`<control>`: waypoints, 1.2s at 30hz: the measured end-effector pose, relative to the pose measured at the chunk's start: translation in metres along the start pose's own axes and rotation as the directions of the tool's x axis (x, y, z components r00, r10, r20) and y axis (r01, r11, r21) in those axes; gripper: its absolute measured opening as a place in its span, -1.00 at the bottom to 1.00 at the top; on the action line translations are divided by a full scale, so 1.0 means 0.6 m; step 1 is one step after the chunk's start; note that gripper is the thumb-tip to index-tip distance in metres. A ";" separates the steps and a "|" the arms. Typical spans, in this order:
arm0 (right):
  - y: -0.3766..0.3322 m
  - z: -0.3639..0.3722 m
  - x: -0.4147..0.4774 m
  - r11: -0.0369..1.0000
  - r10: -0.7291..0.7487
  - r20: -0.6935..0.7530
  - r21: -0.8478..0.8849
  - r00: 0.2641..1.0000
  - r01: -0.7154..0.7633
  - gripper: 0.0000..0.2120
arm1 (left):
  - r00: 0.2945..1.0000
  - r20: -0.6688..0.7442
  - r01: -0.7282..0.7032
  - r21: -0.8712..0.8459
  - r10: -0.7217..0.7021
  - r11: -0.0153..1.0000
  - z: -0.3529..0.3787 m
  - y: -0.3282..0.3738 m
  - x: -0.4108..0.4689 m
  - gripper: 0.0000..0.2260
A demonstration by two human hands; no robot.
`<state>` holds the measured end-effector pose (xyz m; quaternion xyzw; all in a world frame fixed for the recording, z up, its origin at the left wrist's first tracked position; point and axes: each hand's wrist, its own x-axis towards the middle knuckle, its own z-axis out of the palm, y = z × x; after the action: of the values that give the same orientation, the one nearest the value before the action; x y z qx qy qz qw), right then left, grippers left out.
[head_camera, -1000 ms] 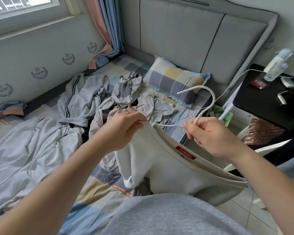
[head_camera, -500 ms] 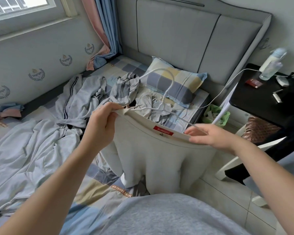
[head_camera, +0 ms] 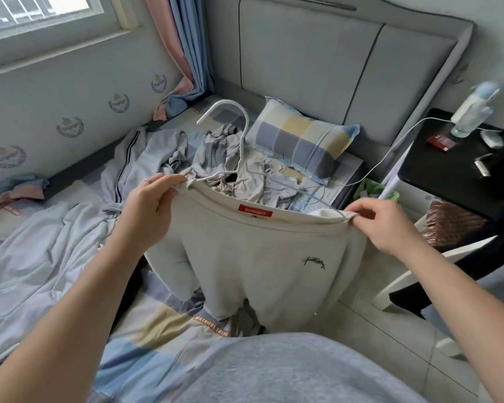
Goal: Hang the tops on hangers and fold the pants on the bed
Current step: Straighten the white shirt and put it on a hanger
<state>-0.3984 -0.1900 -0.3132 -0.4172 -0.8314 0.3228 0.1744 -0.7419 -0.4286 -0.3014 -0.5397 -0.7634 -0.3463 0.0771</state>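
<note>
**A:** Where do we have the top?

**B:** We hold the cream top (head_camera: 259,257) up over the edge of the bed (head_camera: 157,324). Its neck opening is stretched wide between our hands and the red label (head_camera: 255,212) faces us. The body hangs down in front of us, and its lower end reaches the checked sheet.

**A:** And our hands?

**B:** Our left hand (head_camera: 146,207) pinches the left side of the neckline, with the fingers curled over the edge. Our right hand (head_camera: 387,225) pinches the right side the same way. One thin end of the white hanger (head_camera: 243,141) seems caught under those fingers.

**A:** How does the hanger sit?

**B:** Its arms run along the far side of the opening, from one hand towards the other. Its hook stands up above the top and curves to the left. We cannot tell whether the arms are inside the top.

**A:** What do we see behind it?

**B:** A heap of clothes (head_camera: 163,152), mostly grey, lies crumpled on the bed. A checked pillow (head_camera: 300,141) leans at the headboard (head_camera: 303,53). To the right is a black tabletop (head_camera: 448,175) with a bottle (head_camera: 472,112) on it, and a white cable (head_camera: 390,141) runs from it down to the bed.
</note>
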 end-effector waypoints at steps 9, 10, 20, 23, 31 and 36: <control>-0.034 -0.047 0.016 0.899 0.085 -0.218 0.438 0.972 0.019 -0.84 | 0.984 -0.109 0.142 -0.010 -0.142 0.990 -0.015 -0.008 -0.004 -0.75; -0.034 -0.048 0.016 0.885 0.094 -0.189 0.466 0.977 0.005 -0.83 | 0.981 -0.125 0.146 -0.005 -0.145 0.989 -0.016 -0.009 -0.005 -0.75; -0.060 -0.043 0.005 0.897 -0.033 0.087 0.442 0.996 -0.009 -0.82 | 0.969 -0.144 0.187 -0.116 -0.203 0.976 -0.017 0.016 0.000 -0.73; -0.065 -0.036 0.004 0.883 -0.082 -0.011 0.462 0.997 0.078 -0.86 | 0.972 -0.131 0.180 -0.123 -0.196 0.976 -0.015 0.013 0.003 -0.73; -0.054 -0.017 0.001 0.863 -0.163 -0.179 0.452 0.970 0.228 -0.78 | 0.990 -0.098 0.090 -0.098 -0.100 0.991 -0.022 -0.001 0.009 -0.75; -0.057 -0.004 -0.005 0.893 -0.177 -0.347 0.337 0.921 0.298 -0.90 | 0.995 -0.056 0.082 -0.117 -0.089 0.990 -0.020 -0.012 0.015 -0.75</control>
<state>-0.4151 -0.2065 -0.2882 -0.3142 -0.7600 0.3859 0.4182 -0.7551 -0.4302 -0.2913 -0.4995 -0.7618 -0.4089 0.0542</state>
